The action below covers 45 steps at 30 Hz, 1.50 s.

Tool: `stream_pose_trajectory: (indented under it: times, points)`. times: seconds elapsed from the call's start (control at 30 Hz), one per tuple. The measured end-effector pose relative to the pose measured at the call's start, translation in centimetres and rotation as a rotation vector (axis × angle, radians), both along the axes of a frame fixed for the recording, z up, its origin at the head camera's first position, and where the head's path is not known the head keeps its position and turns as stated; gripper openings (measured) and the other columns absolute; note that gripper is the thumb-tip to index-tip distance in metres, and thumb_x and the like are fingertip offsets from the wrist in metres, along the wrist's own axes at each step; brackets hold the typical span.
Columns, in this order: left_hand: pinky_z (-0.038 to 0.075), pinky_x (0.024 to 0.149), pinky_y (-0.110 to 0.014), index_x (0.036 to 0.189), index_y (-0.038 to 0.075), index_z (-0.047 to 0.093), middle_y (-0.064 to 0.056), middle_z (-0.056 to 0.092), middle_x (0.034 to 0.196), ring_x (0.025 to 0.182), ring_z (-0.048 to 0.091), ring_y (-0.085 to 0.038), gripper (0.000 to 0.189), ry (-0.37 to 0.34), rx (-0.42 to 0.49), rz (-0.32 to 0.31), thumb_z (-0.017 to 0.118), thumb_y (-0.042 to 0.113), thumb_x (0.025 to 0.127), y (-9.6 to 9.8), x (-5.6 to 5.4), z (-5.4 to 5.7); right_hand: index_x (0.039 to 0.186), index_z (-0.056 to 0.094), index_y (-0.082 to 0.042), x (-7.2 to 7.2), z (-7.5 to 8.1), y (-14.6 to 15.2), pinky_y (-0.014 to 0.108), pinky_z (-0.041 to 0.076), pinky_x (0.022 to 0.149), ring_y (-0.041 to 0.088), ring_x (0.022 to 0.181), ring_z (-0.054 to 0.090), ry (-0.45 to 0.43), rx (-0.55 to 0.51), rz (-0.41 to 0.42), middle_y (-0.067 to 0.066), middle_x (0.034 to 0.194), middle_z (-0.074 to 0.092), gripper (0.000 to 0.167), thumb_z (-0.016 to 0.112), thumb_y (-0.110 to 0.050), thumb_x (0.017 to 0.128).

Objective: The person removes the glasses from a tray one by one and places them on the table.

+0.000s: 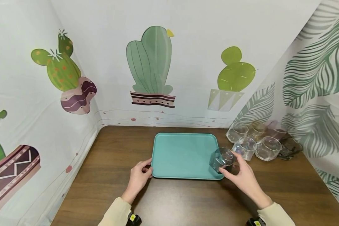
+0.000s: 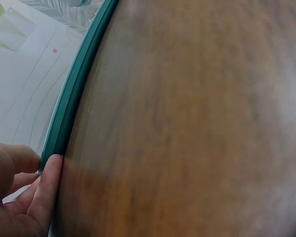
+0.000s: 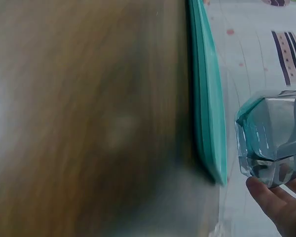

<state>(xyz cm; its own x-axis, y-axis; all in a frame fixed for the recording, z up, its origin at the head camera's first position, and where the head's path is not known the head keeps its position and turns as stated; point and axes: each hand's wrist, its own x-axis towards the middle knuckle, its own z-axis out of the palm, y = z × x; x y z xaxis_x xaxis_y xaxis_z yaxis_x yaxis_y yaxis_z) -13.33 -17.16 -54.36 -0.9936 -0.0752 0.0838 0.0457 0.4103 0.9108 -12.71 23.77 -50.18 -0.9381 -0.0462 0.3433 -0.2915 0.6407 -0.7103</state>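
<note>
A turquoise rectangular tray (image 1: 183, 153) lies on the wooden table. My left hand (image 1: 140, 176) grips its left edge near the front corner, and the left wrist view shows the thumb and fingers (image 2: 48, 185) at the rim. In my right hand (image 1: 244, 175) is a clear, smoky blue-grey drinking glass (image 1: 222, 159), held between thumb and fingers over the tray's right end. The right wrist view shows the glass's faceted, thick-bottomed side (image 3: 271, 136), with fingertips against it.
Several faceted glasses stand in a cluster at the table's back right, among them a clear one (image 1: 268, 147), an amber one (image 1: 256, 130) and a dark one (image 1: 289, 147). A cloth printed with cacti (image 1: 155, 62) hangs behind the table (image 1: 113, 150).
</note>
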Motion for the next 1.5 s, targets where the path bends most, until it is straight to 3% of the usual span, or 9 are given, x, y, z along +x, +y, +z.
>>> stream_pose_trajectory:
  times: [0.1, 0.3, 0.4, 0.43, 0.5, 0.6, 0.7, 1.5]
  points:
    - [0.064, 0.062, -0.022, 0.134, -0.001, 0.069, -0.017, 0.069, 0.111, 0.078, 0.066, -0.016, 0.041, 0.0, -0.002, 0.0, 0.069, -0.007, 0.093, 0.0, 0.0, 0.0, 0.144, 0.05, 0.002, 0.6, 0.2, 1.3, 0.001, 0.046, 0.083, 0.041, 0.106, 0.067, -0.014, 0.013, -0.03, 0.027, 0.129, 0.064, 0.077, 0.09, -0.015, 0.081]
    - [0.064, 0.062, -0.022, 0.133, -0.001, 0.069, -0.017, 0.07, 0.111, 0.079, 0.066, -0.016, 0.041, 0.004, 0.007, 0.004, 0.069, -0.007, 0.093, -0.1, 0.0, 0.0, 0.148, 0.044, 0.004, 1.4, 0.8, 3.8, -0.001, 0.041, 0.079, 0.051, 0.107, 0.066, -0.058, 0.045, -0.075, 0.033, 0.138, 0.056, 0.081, 0.088, -0.02, 0.084]
    - [0.064, 0.062, -0.022, 0.133, -0.001, 0.069, -0.018, 0.07, 0.111, 0.079, 0.066, -0.016, 0.041, 0.006, 0.013, 0.005, 0.069, -0.007, 0.093, -0.1, 0.0, -0.1, 0.148, 0.044, 0.004, 1.7, 0.7, 4.8, -0.005, 0.039, 0.081, 0.049, 0.108, 0.065, -0.044, 0.052, -0.086, 0.033, 0.138, 0.055, 0.082, 0.089, -0.019, 0.083]
    - [0.064, 0.061, -0.022, 0.133, -0.001, 0.069, -0.017, 0.07, 0.111, 0.079, 0.066, -0.016, 0.041, 0.007, 0.013, 0.006, 0.069, -0.007, 0.093, -0.1, -0.1, -0.1, 0.147, 0.044, 0.004, 1.7, 0.6, 5.1, -0.005, 0.039, 0.081, 0.044, 0.108, 0.065, -0.038, 0.054, -0.09, 0.033, 0.139, 0.055, 0.082, 0.089, -0.019, 0.083]
    - [0.064, 0.061, -0.022, 0.133, -0.001, 0.069, -0.018, 0.07, 0.111, 0.079, 0.066, -0.016, 0.041, 0.007, 0.012, 0.005, 0.069, -0.007, 0.093, -0.1, -0.1, -0.1, 0.147, 0.046, 0.003, 1.9, 0.3, 5.7, -0.006, 0.04, 0.082, 0.022, 0.109, 0.067, -0.023, 0.054, -0.094, 0.031, 0.139, 0.055, 0.08, 0.089, -0.017, 0.082]
    - [0.064, 0.061, -0.022, 0.133, -0.001, 0.069, -0.018, 0.07, 0.111, 0.078, 0.066, -0.016, 0.041, 0.007, 0.01, 0.002, 0.07, -0.007, 0.093, 0.0, -0.1, -0.1, 0.147, 0.046, 0.002, 2.1, 0.0, 6.6, -0.006, 0.04, 0.083, -0.013, 0.106, 0.053, -0.022, 0.056, -0.105, 0.028, 0.137, 0.056, 0.08, 0.089, -0.017, 0.083]
    - [0.064, 0.061, -0.022, 0.133, -0.001, 0.069, -0.018, 0.07, 0.111, 0.078, 0.066, -0.016, 0.041, 0.007, 0.01, 0.0, 0.07, -0.007, 0.093, 0.0, -0.1, -0.1, 0.148, 0.044, 0.002, 2.4, -0.2, 7.4, -0.006, 0.04, 0.08, -0.027, 0.103, 0.038, -0.04, 0.062, -0.114, 0.028, 0.136, 0.056, 0.081, 0.088, -0.018, 0.084]
    - [0.063, 0.061, -0.021, 0.133, -0.001, 0.069, -0.017, 0.07, 0.111, 0.078, 0.066, -0.015, 0.041, 0.012, -0.006, -0.006, 0.07, -0.006, 0.093, -0.1, -0.2, -0.1, 0.148, 0.04, 0.006, 2.9, -1.8, 10.2, -0.008, 0.039, 0.08, -0.029, 0.104, 0.037, -0.084, 0.016, -0.116, 0.032, 0.134, 0.054, 0.079, 0.086, -0.013, 0.086]
